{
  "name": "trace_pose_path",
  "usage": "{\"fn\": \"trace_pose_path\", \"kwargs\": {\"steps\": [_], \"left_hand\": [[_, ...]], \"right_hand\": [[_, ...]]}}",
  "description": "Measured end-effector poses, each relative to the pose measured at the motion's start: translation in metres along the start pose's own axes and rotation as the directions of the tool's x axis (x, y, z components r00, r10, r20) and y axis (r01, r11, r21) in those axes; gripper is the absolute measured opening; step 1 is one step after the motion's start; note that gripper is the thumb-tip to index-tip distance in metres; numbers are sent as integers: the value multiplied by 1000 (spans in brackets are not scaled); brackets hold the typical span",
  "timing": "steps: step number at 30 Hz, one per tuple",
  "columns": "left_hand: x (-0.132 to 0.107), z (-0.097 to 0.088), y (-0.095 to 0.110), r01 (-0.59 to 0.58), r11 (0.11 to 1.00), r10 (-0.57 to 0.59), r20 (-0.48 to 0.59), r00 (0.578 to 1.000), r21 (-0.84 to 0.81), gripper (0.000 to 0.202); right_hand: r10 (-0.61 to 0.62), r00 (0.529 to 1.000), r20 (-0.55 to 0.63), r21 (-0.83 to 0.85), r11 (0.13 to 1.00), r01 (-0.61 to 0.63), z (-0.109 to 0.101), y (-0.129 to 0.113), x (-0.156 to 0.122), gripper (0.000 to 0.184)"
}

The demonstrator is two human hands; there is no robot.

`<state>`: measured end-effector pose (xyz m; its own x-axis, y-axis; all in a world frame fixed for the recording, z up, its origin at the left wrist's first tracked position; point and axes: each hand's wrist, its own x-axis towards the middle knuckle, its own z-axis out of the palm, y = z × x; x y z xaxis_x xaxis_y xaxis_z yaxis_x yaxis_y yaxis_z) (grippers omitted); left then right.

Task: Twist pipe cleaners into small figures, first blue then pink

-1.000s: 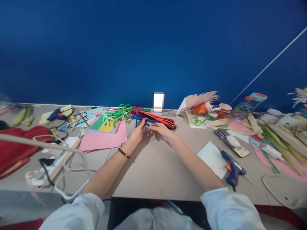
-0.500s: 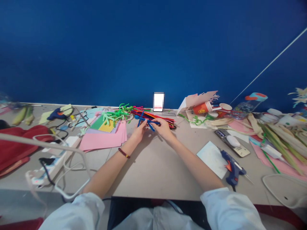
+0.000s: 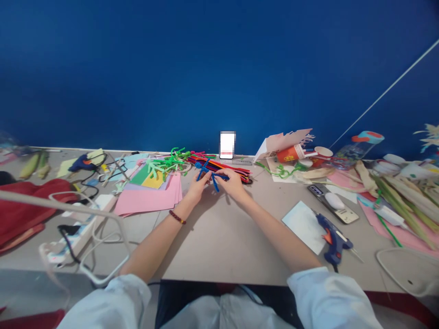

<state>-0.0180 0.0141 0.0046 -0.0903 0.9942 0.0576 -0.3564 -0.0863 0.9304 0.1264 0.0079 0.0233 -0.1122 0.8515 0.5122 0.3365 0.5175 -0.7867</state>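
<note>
Fingers (image 3: pixel 206 177) of the left hand (image 3: pixel 195 188) and right hand (image 3: pixel 233 183), tips closed tight, pinched a fuzzy blue pipe-cleaner figure (image 3: pixel 202 169) with thin, splayed limbs at twelve o'clock, beside straight multicoloured stems (image 3: pixel 240 171); crooked, fuzzy green stems (image 3: pixel 170 162) lay toward eleven.

Blue fuzzy-stem figure (image 3: pixel 203 169), in your grasp
You hold it aslant over the surface (image 3: pixel 226 246), nearer the back edge than the front; its left end is bunched, a crosspiece branches near that end, and a strand points down at the right, its middle partly hidden.
</note>
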Motion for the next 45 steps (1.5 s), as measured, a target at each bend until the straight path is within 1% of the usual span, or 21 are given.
{"fn": "trace_pose_path", "kwargs": {"steps": [2, 4, 7, 9, 14, 16, 18, 20, 23, 25, 28, 32, 35, 37, 39, 42, 45], "left_hand": [[1, -1, -1, -10, 1000, 10, 6, 1000, 25, 30], [1, -1, -1, 12, 1000, -12, 0, 1000, 24, 30], [-1, 2, 0, 63, 998, -64, -22, 998, -26, 33], [-3, 3, 1, 94, 993, -96, -22, 995, -78, 34], [-5, 4, 4, 163, 968, -155, 55, 986, -190, 35], [-5, 3, 4, 182, 961, -167, 90, 982, -206, 34], [-5, 3, 4, 190, 961, -172, 104, 980, -201, 33], [-6, 4, 4, 174, 969, -161, 85, 983, -173, 31], [-7, 6, 4, 117, 986, -114, 34, 993, -121, 28], [-8, 9, 4, 81, 992, -81, 5, 997, -96, 27], [-11, 12, 4, 18, 999, -19, -26, 999, -46, 26], [-15, 15, 4, -78, 997, 79, -29, 996, 23, 24], [-15, 15, 4, -82, 996, 83, -25, 996, 39, 24], [-14, 14, 3, -73, 996, 74, -30, 997, 53, 24], [-12, 12, 2, -57, 997, 60, -45, 997, 53, 24], [-10, 12, 3, -32, 999, 33, -59, 998, 22, 24], [-10, 11, 6, -6, 1000, 5, -48, 999, -9, 25]], "right_hand": [[27, 1000, -2, 24, 999, -27, 0, 0, 0, 16], [43, 999, -4, 34, 998, -43, 0, 0, 0, 15], [53, 999, 7, 43, 998, -53, -1, 0, 1, 14], [71, 997, 28, 77, 994, -73, -1, -1, 2, 13], [149, 978, 148, 232, 956, -181, -8, -6, 4, 13], [183, 966, 185, 285, 930, -231, -10, -7, 5, 14], [199, 960, 198, 309, 917, -254, -10, -5, 5, 14], [191, 967, 166, 285, 930, -233, -8, -3, 5, 13], [161, 986, 52, 186, 968, -168, -4, 0, 4, 9], [127, 992, -14, 122, 985, -124, -2, -1, 2, 7], [72, 994, -84, 46, 997, -68, 0, -6, -1, 6], [60, 985, -160, -20, 998, -64, 3, -11, -6, 7], [45, 981, -190, -28, 998, -52, 5, -12, -8, 8], [45, 985, -165, -4, 999, -46, 5, -11, -8, 9], [74, 989, -124, 43, 997, -69, 4, -10, -6, 9], [169, 984, -55, 153, 975, -159, 3, -8, -2, 11], [250, 967, 60, 251, 933, -257, 0, -3, 3, 17]]}}
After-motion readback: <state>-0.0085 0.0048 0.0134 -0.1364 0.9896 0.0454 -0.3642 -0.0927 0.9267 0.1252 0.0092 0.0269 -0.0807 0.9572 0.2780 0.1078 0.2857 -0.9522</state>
